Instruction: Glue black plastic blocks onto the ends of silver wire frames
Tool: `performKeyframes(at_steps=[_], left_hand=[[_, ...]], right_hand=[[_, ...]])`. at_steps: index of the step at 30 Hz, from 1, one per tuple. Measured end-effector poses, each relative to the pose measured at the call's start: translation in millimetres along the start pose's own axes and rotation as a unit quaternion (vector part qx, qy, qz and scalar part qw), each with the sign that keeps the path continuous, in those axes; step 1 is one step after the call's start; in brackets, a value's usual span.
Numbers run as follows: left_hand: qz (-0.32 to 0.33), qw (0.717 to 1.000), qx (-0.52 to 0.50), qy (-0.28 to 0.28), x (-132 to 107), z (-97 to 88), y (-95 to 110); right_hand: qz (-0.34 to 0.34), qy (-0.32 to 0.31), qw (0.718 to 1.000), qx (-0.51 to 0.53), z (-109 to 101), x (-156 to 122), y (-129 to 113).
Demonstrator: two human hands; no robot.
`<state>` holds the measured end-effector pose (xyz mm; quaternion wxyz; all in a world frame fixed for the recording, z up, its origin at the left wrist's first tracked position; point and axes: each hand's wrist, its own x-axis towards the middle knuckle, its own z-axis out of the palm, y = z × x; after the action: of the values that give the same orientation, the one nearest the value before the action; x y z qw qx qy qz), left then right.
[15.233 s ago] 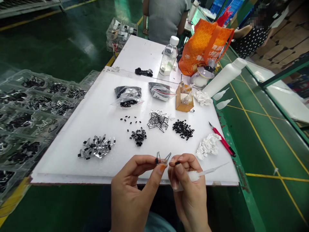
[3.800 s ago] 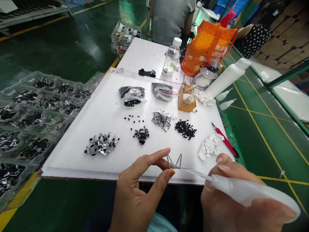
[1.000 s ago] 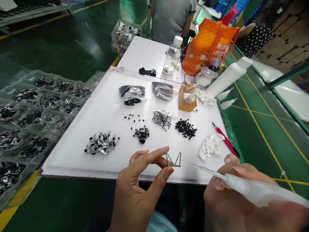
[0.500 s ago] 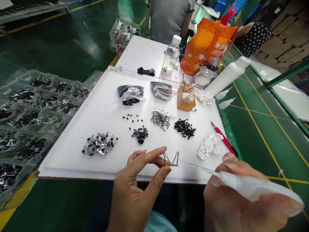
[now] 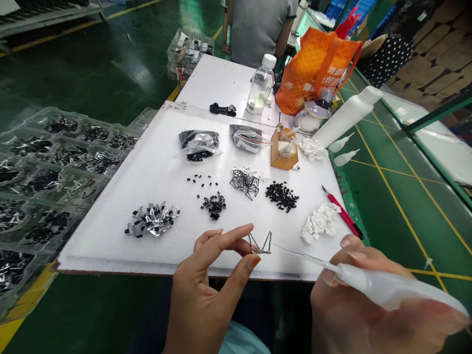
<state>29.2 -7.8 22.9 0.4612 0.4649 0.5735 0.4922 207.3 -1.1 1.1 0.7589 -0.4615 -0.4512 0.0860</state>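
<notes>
My left hand pinches a small bent metal wire frame between thumb and fingers, above the table's near edge. Wrapped round a white squeeze bottle with a long thin nozzle is my right hand. The nozzle tip points left and sits a little to the right of the wire frame, apart from it. Beyond the hands lie a pile of similar wire frames, a pile of small black pieces, another black heap and a pile of frames with black pieces on them.
On the white table stand a wooden holder, a clear bottle, a tall white bottle and an orange bag. A red craft knife lies by crumpled tissue. Compartment trays stand left; a person sits beyond.
The squeeze bottle's nozzle tip has drawn slightly right, away from the wire frame. My left hand and the frame have barely shifted.
</notes>
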Motion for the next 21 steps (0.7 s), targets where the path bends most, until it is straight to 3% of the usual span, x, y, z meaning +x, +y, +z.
performKeyframes(at_steps=[21], left_hand=[[-0.008, 1.0, 0.001, -0.003, -0.5, 0.2, -0.3]], right_hand=[[0.037, -0.013, 0.999, -0.003, -3.1, -7.2, 0.5]])
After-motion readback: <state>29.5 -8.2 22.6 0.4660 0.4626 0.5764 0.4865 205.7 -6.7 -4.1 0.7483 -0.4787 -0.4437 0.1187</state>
